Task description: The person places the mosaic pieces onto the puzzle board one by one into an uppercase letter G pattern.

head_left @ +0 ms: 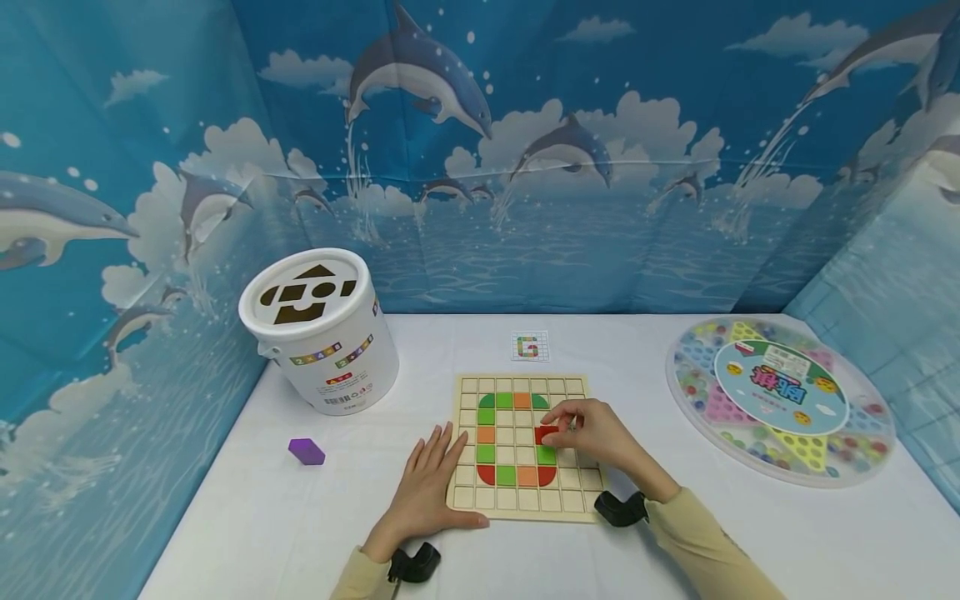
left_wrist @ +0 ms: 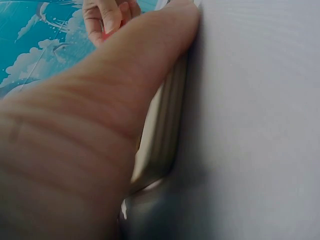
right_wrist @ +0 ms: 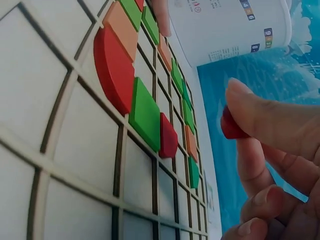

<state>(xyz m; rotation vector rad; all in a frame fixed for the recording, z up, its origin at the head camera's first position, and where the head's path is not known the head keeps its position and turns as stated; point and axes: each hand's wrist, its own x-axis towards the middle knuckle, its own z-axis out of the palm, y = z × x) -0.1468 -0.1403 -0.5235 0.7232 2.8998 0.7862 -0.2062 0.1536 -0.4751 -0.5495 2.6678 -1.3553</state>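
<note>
My right hand (head_left: 592,429) is over the right side of a gridded wooden board (head_left: 528,504). Its thumb and forefinger pinch a small red block (right_wrist: 232,125), held up off the board in the right wrist view. Below, a flat red tile (right_wrist: 168,136) sits in the grid beside a green tile (right_wrist: 145,115). Green, orange and red tiles form a ring on the board, its corners rounded. Fingers spread and straight, my left hand (head_left: 429,492) lies at the board's left edge, the thumb stretched along the near left corner.
A small pattern card (head_left: 530,346) lies behind the board. To the left stand a white lidded bucket (head_left: 345,367) with shaped holes and a purple block (head_left: 307,451). A round marble game board (head_left: 780,400) lies at the right. Dolphin-print cloth (head_left: 480,233) walls the table.
</note>
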